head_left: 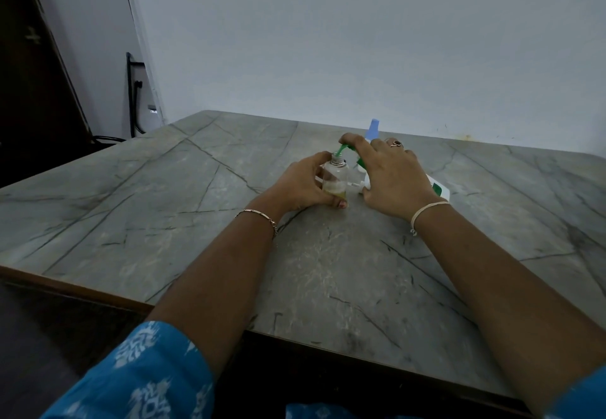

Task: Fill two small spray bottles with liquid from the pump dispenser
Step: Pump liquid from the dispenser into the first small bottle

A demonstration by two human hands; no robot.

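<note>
head-worn view, forward and downward

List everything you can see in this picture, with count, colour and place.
small spray bottle: one, clear, a little yellowish liquid inside, in the left hand
second spray bottle: one, blue cap, behind the right hand
pump dispenser: one, white with green nozzle, under the right hand
table: one, grey, veined, beneath everything
cable: one, black, far left
left hand: one, grips the small spray bottle
right hand: one, holds the pump dispenser
</note>
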